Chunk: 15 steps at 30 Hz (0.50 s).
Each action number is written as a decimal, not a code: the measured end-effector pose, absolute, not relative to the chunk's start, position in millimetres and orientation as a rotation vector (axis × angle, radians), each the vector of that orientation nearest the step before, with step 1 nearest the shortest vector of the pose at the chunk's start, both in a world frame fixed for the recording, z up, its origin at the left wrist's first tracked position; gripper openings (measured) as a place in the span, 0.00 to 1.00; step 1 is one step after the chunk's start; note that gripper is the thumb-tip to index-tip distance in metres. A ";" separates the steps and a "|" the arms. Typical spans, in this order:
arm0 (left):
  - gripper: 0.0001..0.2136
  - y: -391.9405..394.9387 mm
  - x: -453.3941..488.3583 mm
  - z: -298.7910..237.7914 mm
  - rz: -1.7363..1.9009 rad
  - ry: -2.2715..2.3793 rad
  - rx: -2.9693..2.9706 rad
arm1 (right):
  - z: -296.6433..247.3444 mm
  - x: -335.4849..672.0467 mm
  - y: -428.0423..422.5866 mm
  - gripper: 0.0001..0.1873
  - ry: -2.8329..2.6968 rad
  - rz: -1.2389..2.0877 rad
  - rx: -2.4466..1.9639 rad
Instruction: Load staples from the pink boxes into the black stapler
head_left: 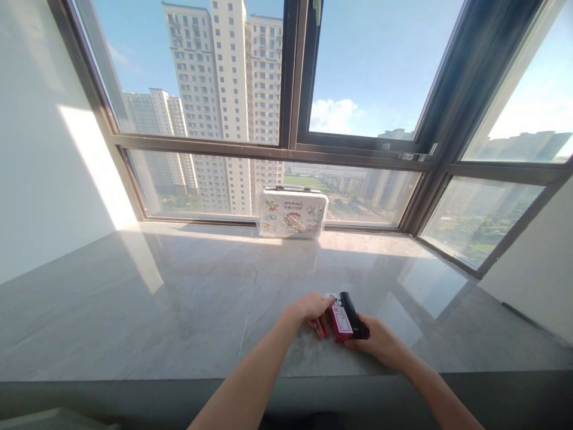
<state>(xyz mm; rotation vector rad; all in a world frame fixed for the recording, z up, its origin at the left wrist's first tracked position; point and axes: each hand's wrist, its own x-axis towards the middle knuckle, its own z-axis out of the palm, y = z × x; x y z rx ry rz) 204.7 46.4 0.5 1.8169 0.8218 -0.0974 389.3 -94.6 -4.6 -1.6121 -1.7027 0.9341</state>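
Observation:
Low over the front of the marble-patterned sill, a small red-and-white box and a black, rounded object sit side by side between my hands. My left hand grips the box from the left, thumb on its top near the far end, other fingers curled at its side. At the near right end, my right hand closes around the black object, its thumb by the box's near corner. What kind of thing the black object is, I cannot make out. The palm sides of both hands are hidden.
A white case with cartoon drawings and a dark handle stands upright against the window, wrapped in clear plastic. The broad stone sill ends at a front edge just below my hands. Dark window frames border the back and right.

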 end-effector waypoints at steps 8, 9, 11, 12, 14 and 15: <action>0.33 42.1 308.5 -6.3 -0.158 0.757 1.733 | -0.4 486.0 -103.0 0.34 -1.684 1.034 -1.657; 0.33 41.3 313.0 -6.3 -0.160 0.756 1.731 | 1.1 488.9 -103.6 0.34 -1.689 1.041 -1.657; 0.33 40.5 318.0 -5.1 -0.162 0.754 1.728 | 2.6 490.8 -104.4 0.35 -1.696 1.046 -1.662; 0.33 40.7 318.7 -3.8 -0.167 0.753 1.728 | 2.3 491.2 -105.1 0.36 -1.698 1.036 -1.669; 0.35 42.8 316.1 -0.2 -0.184 0.756 1.727 | -0.1 495.0 -108.5 0.41 -1.679 0.969 -1.718; 0.37 45.1 312.2 2.1 -0.196 0.760 1.727 | -2.0 499.6 -111.6 0.45 -1.658 0.920 -1.768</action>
